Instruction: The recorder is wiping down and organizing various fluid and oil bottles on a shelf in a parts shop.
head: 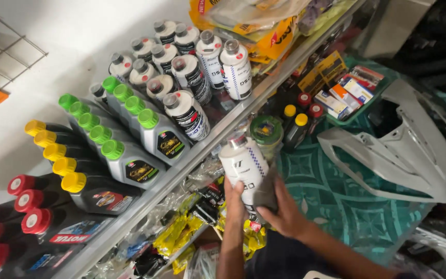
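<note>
A white oil bottle (244, 166) with a grey cap and dark label is held upright in front of the shelf edge. My left hand (235, 199) grips its lower part from the left. My right hand (285, 213) wraps the bottom from the right. Just above, on the metal shelf (223, 130), stand several matching white bottles (210, 64) in rows.
On the shelf are also grey bottles with green caps (130, 155), black bottles with yellow caps (86, 188) and red-capped black bottles (32, 232). Below lie yellow packets (181, 235), small capped bottles (298, 126), a tray of boxes (349, 93) and a white plastic fairing (398, 150) on teal cloth.
</note>
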